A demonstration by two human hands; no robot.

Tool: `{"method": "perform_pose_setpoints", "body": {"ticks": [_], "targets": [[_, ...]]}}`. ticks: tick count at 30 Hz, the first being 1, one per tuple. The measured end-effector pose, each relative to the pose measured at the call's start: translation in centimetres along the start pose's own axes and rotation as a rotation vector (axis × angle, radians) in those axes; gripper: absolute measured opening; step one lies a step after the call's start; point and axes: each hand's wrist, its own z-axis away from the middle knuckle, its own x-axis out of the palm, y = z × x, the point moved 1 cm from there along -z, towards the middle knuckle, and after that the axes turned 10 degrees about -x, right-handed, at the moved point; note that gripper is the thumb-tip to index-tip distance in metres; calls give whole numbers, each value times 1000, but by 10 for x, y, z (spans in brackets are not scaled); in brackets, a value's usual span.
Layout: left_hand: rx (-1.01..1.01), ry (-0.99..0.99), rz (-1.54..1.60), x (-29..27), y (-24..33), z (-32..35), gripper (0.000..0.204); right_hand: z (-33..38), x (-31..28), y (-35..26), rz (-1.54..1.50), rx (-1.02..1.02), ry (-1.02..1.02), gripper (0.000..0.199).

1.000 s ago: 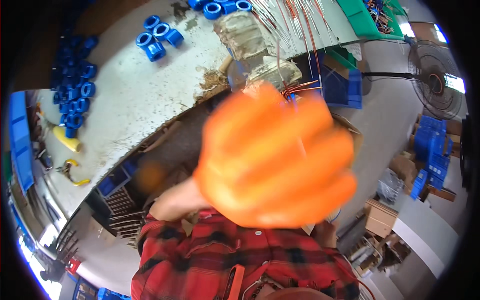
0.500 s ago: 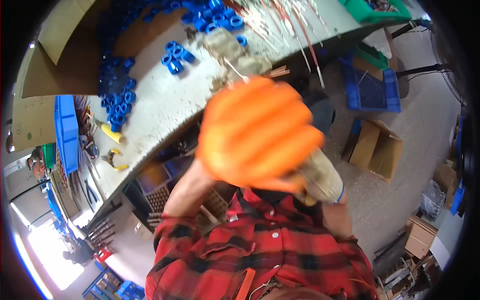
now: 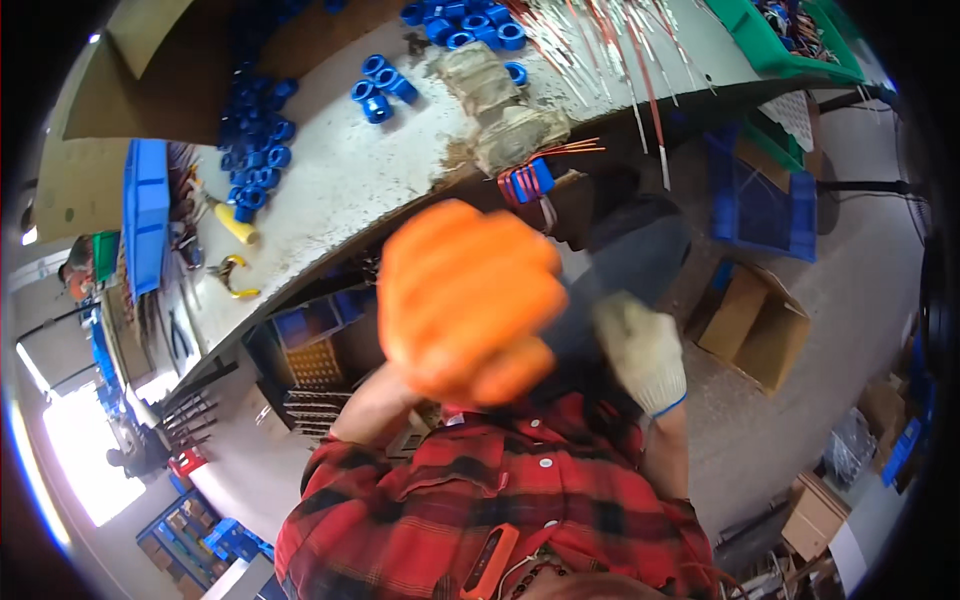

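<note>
My left hand [image 3: 468, 300], in an orange glove, is raised in front of my shirt. Its fingers look curled in, but motion blurs them and what they may hold is hidden. To its right is my right hand [image 3: 643, 358], in a cream knitted glove with a blue cuff edge; its fingers are smeared above my dark trouser leg. At the bench's front edge, beyond both hands, is a blue coil [image 3: 532, 182] wound with red wire, its loose wire ends pointing right. Behind it lies a dirty, worn cloth pad [image 3: 490, 100]. Neither hand touches the coil.
On the bench [image 3: 330, 190] are several blue rings [image 3: 383, 85], white and red wires [image 3: 600, 40], a yellow-handled tool [image 3: 237, 224] and yellow-handled pliers [image 3: 233, 277]. A green bin [image 3: 790, 62] stands far right. On the floor are a blue crate [image 3: 765, 215] and an open cardboard box [image 3: 750, 325].
My hands have come apart: the orange-gloved left moved left and the right separated to the right. The red-wound blue coil at the bench edge has come into sight. The whole view has shifted slightly.
</note>
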Motion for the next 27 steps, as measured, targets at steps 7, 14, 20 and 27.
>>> {"method": "perform_pose_setpoints", "body": {"ticks": [7, 14, 20, 27], "targets": [[-344, 240, -764, -60, -57, 1, 41, 18, 18, 12, -639, 8, 448, 25], [-244, 92, -855, -67, -99, -21, 35, -10, 8, -35, -408, -312, 675, 14], [-273, 152, -742, -77, -87, -19, 30, -45, -15, -117, 547, -626, 953, 12], [-480, 158, -690, -74, -69, -29, 30, -67, -128, -126, -425, -566, 1240, 13]]}}
